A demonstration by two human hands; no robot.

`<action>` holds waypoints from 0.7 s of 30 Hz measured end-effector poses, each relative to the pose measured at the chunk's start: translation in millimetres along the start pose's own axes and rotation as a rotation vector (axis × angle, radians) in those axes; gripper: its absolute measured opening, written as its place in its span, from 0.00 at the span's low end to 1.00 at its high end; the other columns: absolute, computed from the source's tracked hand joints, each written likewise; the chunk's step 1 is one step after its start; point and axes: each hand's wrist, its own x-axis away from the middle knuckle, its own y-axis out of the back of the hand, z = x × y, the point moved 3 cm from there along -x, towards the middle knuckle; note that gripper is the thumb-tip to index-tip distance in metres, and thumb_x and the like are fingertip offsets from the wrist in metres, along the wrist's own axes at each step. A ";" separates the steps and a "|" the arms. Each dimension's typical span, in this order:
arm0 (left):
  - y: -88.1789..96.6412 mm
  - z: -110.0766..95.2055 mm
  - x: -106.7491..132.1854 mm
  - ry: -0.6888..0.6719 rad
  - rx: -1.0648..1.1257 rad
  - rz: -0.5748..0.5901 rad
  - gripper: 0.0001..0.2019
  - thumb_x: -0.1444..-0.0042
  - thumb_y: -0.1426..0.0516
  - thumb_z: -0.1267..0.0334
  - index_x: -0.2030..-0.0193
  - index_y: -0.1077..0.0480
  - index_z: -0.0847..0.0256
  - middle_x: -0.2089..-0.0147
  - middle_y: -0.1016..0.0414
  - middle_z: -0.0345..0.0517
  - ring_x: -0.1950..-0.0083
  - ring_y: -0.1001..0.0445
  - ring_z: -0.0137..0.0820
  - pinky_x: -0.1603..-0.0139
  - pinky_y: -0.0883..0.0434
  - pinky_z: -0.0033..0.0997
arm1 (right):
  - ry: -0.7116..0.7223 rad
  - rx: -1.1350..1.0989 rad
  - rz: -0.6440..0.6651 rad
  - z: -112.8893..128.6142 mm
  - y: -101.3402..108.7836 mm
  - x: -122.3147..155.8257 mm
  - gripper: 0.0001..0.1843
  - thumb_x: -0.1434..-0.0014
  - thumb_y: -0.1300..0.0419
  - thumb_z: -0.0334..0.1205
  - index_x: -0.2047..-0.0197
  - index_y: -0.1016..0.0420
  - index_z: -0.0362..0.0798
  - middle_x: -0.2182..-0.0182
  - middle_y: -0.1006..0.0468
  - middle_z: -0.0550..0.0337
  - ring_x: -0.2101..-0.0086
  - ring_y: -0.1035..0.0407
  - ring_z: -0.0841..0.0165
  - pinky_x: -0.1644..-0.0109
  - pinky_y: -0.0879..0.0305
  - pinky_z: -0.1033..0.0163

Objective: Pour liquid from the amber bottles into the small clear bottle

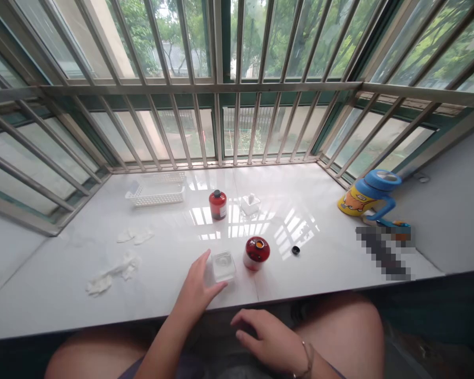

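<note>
Sitting at two o'clock from the left hand [195, 289], a small clear box [223, 267] is resting between that hand's spread thumb and fingers; I can't tell if they are touching. An open red bottle [256, 255] is standing at the box's two o'clock. At five o'clock from the box, the right hand [266, 335] is curling loosely, thumb and finger apart.

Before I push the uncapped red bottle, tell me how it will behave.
The uncapped red bottle would probably roll if knocked over, given its round body. It may slide readily on the white countertop, which looks glossy. Its mouth is open, so any liquid inside could spill.
</note>
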 end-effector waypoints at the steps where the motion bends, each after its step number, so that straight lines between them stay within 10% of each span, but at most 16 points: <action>1: -2.0 0.3 -4.3 0.014 0.010 0.022 0.42 0.47 0.28 0.57 0.26 0.34 0.56 0.27 0.27 0.58 0.26 0.29 0.54 0.24 0.32 0.60 | 0.012 -0.014 -0.027 5.3 3.0 1.3 0.14 0.32 0.37 0.39 0.46 0.16 0.57 0.52 0.13 0.59 0.52 0.19 0.59 0.45 0.28 0.59; 15: 28.5 -29.0 -0.6 -0.007 0.137 0.103 0.30 0.50 0.25 0.55 0.40 0.25 0.50 0.39 0.19 0.46 0.42 0.18 0.45 0.37 0.21 0.49 | 0.386 -0.010 -0.558 38.5 28.0 0.2 0.13 0.28 0.42 0.33 0.43 0.26 0.55 0.56 0.20 0.57 0.60 0.23 0.64 0.52 0.24 0.58; 21: 37.6 -66.3 11.5 -0.068 0.161 0.073 0.31 0.51 0.24 0.58 0.40 0.25 0.50 0.39 0.19 0.44 0.42 0.18 0.44 0.38 0.19 0.47 | 0.371 -0.077 -0.674 41.2 34.1 0.0 0.33 0.31 0.33 0.40 0.27 0.38 0.57 0.34 0.29 0.47 0.37 0.29 0.54 0.37 0.24 0.50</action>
